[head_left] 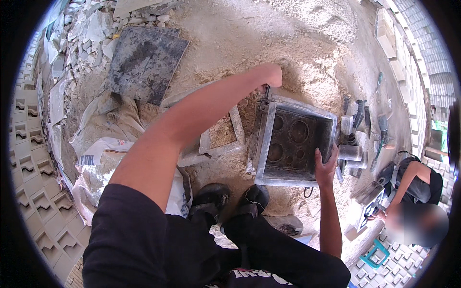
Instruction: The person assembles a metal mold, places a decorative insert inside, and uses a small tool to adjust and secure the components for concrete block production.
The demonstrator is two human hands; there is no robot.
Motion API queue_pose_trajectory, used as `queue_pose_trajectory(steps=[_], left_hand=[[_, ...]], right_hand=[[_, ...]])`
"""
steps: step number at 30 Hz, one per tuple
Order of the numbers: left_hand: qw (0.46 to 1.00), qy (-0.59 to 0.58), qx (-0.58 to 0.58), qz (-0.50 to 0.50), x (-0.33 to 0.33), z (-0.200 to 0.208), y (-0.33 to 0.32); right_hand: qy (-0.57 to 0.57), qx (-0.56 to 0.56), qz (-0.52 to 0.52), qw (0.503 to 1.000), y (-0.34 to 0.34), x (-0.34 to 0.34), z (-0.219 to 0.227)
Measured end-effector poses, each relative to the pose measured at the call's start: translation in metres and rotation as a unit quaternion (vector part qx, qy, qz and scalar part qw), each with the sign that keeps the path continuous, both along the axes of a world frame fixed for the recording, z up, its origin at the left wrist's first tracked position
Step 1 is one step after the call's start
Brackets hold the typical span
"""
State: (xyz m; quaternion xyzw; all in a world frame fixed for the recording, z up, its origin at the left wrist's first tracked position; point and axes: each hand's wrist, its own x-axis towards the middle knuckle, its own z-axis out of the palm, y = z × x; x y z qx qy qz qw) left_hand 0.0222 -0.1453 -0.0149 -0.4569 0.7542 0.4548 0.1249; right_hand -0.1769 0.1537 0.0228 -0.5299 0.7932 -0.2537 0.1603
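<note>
A square metal mould box (293, 182) stands tilted in front of my shoes, its hollow side toward me. Round rings of differing size mark its dark inner face. My right hand (327, 165) grips the box's right wall, thumb on the inside and fingers at the rim. Beyond the far left corner, my left hand (270, 76) is closed in a fist around a dark, thin piece at the box's edge. What that piece is stays mostly hidden under the hand. A wire loop (308, 192) hangs from the near side of the box.
Sandy ground surrounds the box. Left lie a pale square frame (234, 122), a dark square plate (146, 62), sacks (103, 165) and rubble (96, 29). Right are metal cylinders (350, 152), dark tools (359, 113), a crouching person (418, 182) and a teal stool (376, 254).
</note>
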Motion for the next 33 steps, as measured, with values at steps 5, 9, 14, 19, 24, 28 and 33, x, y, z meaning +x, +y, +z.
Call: queue_pose_trajectory(steps=[5, 9, 14, 19, 24, 28, 33], left_hand=[[0.97, 0.116, 0.136, 0.164, 0.02, -0.022, -0.007], [0.969, 0.119, 0.076, 0.203, 0.028, -0.021, 0.003], [0.836, 0.319, 0.236, 0.38, 0.02, -0.05, 0.026], [0.821, 0.263, 0.259, 0.437, -0.008, -0.058, 0.026], [0.901, 0.215, 0.199, 0.32, -0.002, -0.047, 0.03], [0.963, 0.164, 0.11, 0.182, 0.015, -0.03, 0.022], [0.86, 0.296, 0.223, 0.351, 0.02, -0.036, 0.03]], right_hand=[[0.025, -0.008, 0.005, 1.0, 0.001, -0.004, -0.004], [0.01, 0.011, -0.013, 1.0, -0.001, -0.001, 0.0], [-0.016, 0.024, -0.023, 0.999, -0.002, 0.003, 0.003], [0.014, 0.026, -0.024, 0.999, -0.002, 0.003, 0.003], [0.013, 0.02, -0.03, 0.999, 0.0, 0.003, 0.003], [0.019, 0.012, -0.023, 0.999, -0.001, 0.001, 0.002], [0.006, 0.017, -0.029, 0.999, -0.002, 0.004, 0.004]])
